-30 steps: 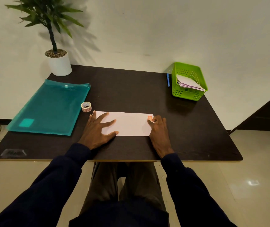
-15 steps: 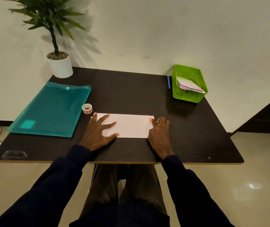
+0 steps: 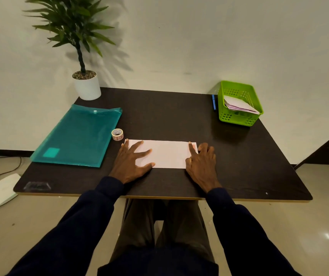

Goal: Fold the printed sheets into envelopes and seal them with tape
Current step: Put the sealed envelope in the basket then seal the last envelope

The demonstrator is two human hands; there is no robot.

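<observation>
A folded pale pink sheet (image 3: 168,153) lies flat on the dark table (image 3: 165,114), near its front edge. My left hand (image 3: 132,161) rests palm down with fingers spread on the sheet's left end. My right hand (image 3: 201,162) lies at the sheet's right end, its forefinger stretched along the right edge up to the far right corner. A small roll of tape (image 3: 117,134) stands just beyond the sheet's far left corner, touching neither hand.
A teal plastic folder (image 3: 79,136) lies at the left. A green basket (image 3: 239,116) with folded papers stands at the back right, a blue pen (image 3: 213,102) beside it. A potted plant (image 3: 86,86) occupies the back left corner. A white device (image 3: 1,189) sits on the floor.
My right forefinger has slid up the sheet's right edge and now covers the small orange mark at the corner. My left hand has stayed flat on the sheet. The camera has shifted.
</observation>
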